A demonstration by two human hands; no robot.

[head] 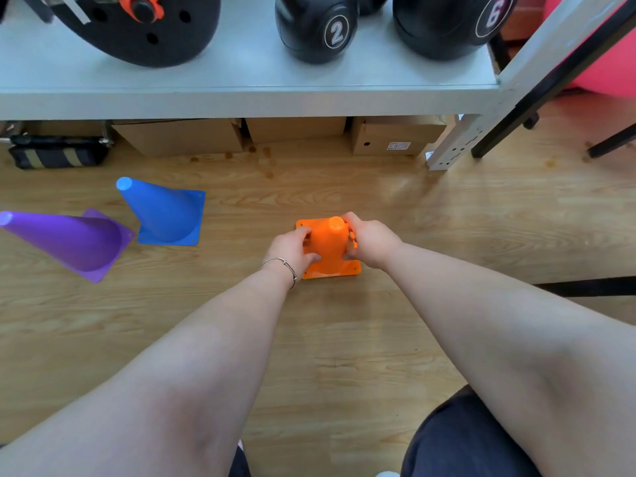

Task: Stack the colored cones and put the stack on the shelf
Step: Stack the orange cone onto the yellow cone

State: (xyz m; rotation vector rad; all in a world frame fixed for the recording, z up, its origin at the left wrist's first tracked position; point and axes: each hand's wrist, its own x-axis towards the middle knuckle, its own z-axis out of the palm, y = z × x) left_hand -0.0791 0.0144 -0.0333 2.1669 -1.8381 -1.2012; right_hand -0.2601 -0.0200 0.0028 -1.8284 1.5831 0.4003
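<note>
An orange cone [329, 244] stands upright on the wooden floor at the centre. My left hand [292, 247] grips its left side and my right hand [370, 241] grips its right side. To the left stands a blue cone [164, 211], upright on its square base. Further left is a purple cone [70, 241], whose tip points to the left edge of the view; I cannot tell whether it stands or lies. The grey shelf [241, 94] runs across the top, above and behind the cones.
On the shelf sit black kettlebells marked 2 [316, 29] and 6 [447, 22] and a black weight plate [144, 29]. Cardboard boxes [179, 136] and a dark bag [56, 153] lie under it. A shelf leg [447, 146] and black metal legs [537, 98] stand at right.
</note>
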